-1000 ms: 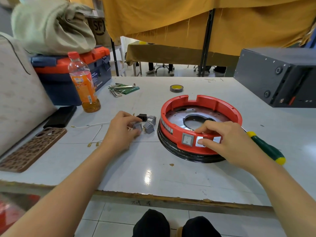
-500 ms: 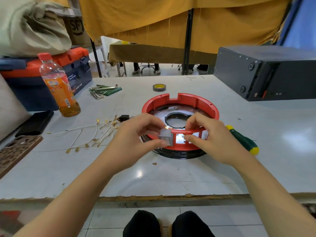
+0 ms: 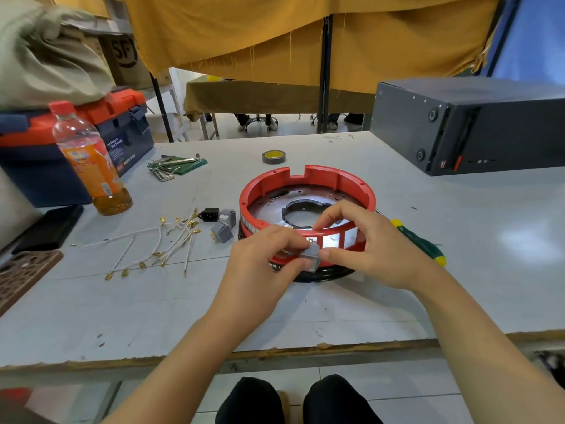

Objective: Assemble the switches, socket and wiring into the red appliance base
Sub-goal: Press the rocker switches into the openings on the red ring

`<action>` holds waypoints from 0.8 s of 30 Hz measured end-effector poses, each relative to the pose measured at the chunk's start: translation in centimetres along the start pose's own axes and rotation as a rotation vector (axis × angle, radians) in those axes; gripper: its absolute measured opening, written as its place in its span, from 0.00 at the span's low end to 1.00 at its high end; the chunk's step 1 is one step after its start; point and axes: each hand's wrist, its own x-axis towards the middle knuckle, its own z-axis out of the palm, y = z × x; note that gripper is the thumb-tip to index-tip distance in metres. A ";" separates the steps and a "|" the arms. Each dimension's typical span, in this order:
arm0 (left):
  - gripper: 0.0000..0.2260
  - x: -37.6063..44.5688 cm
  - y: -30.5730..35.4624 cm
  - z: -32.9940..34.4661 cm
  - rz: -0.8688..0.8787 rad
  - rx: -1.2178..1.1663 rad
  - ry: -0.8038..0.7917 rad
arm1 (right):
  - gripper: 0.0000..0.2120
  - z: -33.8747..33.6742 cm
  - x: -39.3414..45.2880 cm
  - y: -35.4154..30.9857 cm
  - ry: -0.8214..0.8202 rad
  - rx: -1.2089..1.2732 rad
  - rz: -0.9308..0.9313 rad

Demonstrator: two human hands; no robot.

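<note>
Right at the near wall of the red base (image 3: pixel 307 185), your left hand (image 3: pixel 263 264) pinches a small grey switch (image 3: pixel 311 257) between thumb and fingers, so those fingers are clamped on it. Your right hand (image 3: pixel 370 249) is curled over the top rim of the base just beside the switch, with its thumb low on the near wall and its fingertips hooked on the rim, so it grips the base and holds it down. The switch sits against the outside of the near wall, next to the row of square holes. It looks like the next job is to push it into a hole, and that push goes away from you, straight toward the middle of the base. Your left hand is the one on the switch, so it should do the pushing while your right hand keeps the base from sliding. I cannot tell if the switch is lined up square with its hole. Just left of the base lie two more grey switches (image 3: pixel 224 224), the black socket (image 3: pixel 209 214) and the white wires (image 3: pixel 159 243), all on the table (image 3: pixel 91 316) and well within reach of your left hand.
</note>
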 end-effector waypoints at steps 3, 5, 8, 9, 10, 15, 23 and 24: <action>0.06 -0.1 0.2 0.5 0.008 0.023 0.053 | 0.14 0.1 0.0 0.1 -0.004 0.015 -0.002; 0.05 -0.3 0.3 0.9 0.021 0.060 0.080 | 0.14 0.1 0.0 0.2 0.000 0.017 -0.009; 0.06 -0.7 0.2 1.3 0.035 0.122 0.121 | 0.13 0.3 0.0 0.3 0.017 0.001 -0.027; 0.06 -0.8 0.0 1.4 0.032 0.133 0.131 | 0.13 0.4 0.0 0.3 0.023 -0.003 -0.036; 0.07 -0.8 -0.1 1.5 0.031 0.144 0.132 | 0.12 0.5 0.0 0.4 0.030 -0.004 -0.045; 0.08 0.2 -1.2 0.6 0.099 0.200 0.048 | 0.12 0.9 -0.1 0.4 0.087 -0.002 -0.056; 0.15 4.6 -3.6 -1.2 0.045 0.128 -0.331 | 0.15 0.7 0.9 1.3 0.061 -0.106 -0.078; 0.14 5.2 -3.8 -1.2 0.053 0.106 -0.357 | 0.14 0.4 1.3 1.4 0.034 -0.130 -0.081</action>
